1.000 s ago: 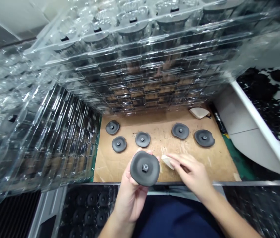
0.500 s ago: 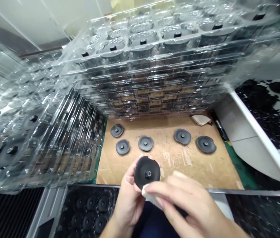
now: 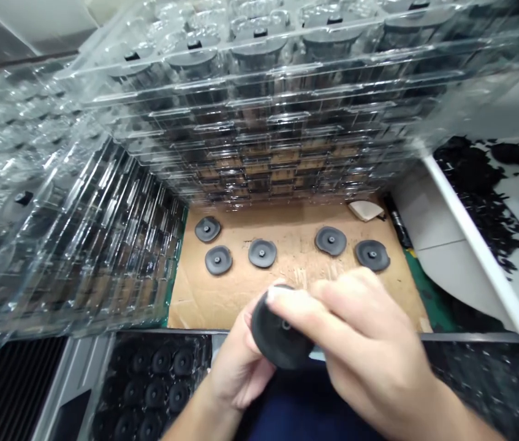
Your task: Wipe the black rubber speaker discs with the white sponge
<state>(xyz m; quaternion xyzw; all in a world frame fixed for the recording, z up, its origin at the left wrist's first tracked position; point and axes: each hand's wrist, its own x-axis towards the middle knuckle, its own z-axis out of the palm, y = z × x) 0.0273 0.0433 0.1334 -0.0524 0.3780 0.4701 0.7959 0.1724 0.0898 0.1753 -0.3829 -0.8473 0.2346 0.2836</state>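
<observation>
Since half a second ago, the right hand (image 3: 369,331) has moved from the near edge of the held disc (image 3: 266,334) to its far edge. Behind the cardboard (image 3: 188,300) stands a big stack of clear trays (image 3: 259,122); another stack (image 3: 79,245) is on its left. Above the cardboard's near edge, the grip of the left hand (image 3: 241,361) is closed around the tilted held disc; the right fingers touch its face, and I cannot tell whether they hold something. Five loose discs (image 3: 219,267) lie on the cardboard, with a white wedge (image 3: 366,211) at its far right corner.
</observation>
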